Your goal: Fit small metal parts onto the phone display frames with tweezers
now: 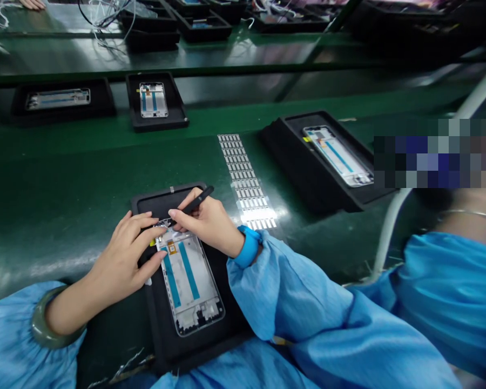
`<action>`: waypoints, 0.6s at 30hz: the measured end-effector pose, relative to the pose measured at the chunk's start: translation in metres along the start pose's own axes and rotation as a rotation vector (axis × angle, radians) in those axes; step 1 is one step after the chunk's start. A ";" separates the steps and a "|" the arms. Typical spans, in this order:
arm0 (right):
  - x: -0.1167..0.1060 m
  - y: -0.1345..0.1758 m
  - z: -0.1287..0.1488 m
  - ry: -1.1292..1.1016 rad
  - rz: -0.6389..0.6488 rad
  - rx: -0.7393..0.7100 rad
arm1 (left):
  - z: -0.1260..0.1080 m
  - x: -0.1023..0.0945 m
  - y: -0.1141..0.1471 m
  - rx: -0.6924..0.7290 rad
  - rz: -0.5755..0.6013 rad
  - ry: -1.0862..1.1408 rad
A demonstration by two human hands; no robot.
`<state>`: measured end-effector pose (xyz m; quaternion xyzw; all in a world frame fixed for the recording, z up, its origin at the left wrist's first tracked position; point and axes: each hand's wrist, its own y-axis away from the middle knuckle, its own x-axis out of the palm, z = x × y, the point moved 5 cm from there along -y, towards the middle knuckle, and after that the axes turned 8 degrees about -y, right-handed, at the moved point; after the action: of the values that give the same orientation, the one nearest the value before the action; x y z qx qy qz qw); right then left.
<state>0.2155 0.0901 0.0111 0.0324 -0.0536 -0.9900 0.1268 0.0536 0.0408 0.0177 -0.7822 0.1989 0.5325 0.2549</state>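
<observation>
In front of me a phone frame [192, 281] lies in a black foam-like tray [157, 335]. It is a silvery panel with two blue strips and a small orange flex piece [171, 247] near its top. My left hand [123, 248] rests on the frame's upper left edge, its fingers stretched out and apart. Between the fingers and thumb of my right hand [202, 219] is a pair of black tweezers [198, 200], slanting down to the frame's top end. My fingers hide the tweezers' tips and part of that end.
A sheet of small silvery pieces [243, 173] lies on the green bench beyond my right hand. To the right stands a raised black tray [316, 178] with another phone frame [338, 156]. Two more trays sit farther back. A co-worker's blue sleeve [457, 292] is at the right, past a white tube [392, 227].
</observation>
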 end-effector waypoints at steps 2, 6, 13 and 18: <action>0.000 0.000 0.002 0.020 0.005 -0.011 | -0.001 0.000 0.000 0.032 0.011 -0.055; 0.000 -0.001 0.005 0.071 0.017 -0.043 | -0.004 -0.002 -0.001 0.085 0.024 -0.160; 0.000 -0.001 0.010 0.222 0.016 -0.129 | -0.014 -0.005 -0.005 0.085 0.013 -0.267; -0.006 -0.004 0.016 -0.138 -0.098 -0.137 | -0.017 -0.003 -0.004 0.046 0.009 -0.278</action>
<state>0.2190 0.0974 0.0271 -0.0419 0.0075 -0.9962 0.0763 0.0675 0.0335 0.0268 -0.6939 0.1773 0.6325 0.2952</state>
